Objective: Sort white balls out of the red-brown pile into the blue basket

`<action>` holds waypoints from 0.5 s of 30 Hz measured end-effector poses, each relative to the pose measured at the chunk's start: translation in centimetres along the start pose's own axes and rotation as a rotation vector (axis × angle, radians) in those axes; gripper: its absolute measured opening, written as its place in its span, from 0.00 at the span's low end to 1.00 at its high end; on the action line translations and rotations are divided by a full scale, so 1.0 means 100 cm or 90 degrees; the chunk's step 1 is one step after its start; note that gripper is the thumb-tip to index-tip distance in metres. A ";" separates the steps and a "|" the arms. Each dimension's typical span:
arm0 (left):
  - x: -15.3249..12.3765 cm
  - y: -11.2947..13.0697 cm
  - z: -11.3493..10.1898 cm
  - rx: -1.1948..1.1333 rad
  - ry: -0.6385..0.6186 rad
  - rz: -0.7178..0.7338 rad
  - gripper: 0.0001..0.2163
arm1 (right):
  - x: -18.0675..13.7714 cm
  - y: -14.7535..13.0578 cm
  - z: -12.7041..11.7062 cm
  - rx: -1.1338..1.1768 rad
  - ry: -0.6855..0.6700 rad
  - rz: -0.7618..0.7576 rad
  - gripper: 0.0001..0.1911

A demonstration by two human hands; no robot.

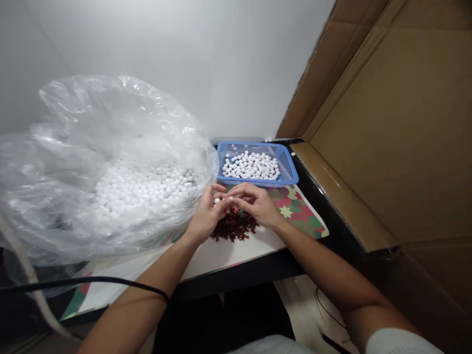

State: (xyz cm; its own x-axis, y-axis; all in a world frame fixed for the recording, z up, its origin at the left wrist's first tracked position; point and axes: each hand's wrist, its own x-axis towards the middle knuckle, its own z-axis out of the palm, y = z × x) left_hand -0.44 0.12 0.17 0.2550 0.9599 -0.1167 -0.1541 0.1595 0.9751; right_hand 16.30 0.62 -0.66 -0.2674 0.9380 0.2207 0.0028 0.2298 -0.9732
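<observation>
While the left hand grips a ball, the right hand pinches another.
A basket sits beyond, likely for easy reach.

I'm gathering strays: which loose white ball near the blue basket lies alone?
The white ball right of the blue basket, near the cardboard; the other loose balls sit close together behind the basket.

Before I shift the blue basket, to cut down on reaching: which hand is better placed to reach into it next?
Likely the right hand: it lies directly in front of the blue perforated basket, while the left hand is off toward the clear plastic bag.
</observation>
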 end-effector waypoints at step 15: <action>0.005 -0.003 -0.004 -0.023 0.017 -0.039 0.19 | 0.010 0.012 -0.033 -0.533 -0.020 -0.203 0.12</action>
State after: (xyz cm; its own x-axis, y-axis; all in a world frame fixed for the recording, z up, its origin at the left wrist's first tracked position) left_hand -0.63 0.62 -0.30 0.2390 0.9540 -0.1809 -0.1736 0.2252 0.9587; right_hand 19.23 2.72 -1.39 -0.4022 0.7927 0.4581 0.6224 0.6037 -0.4981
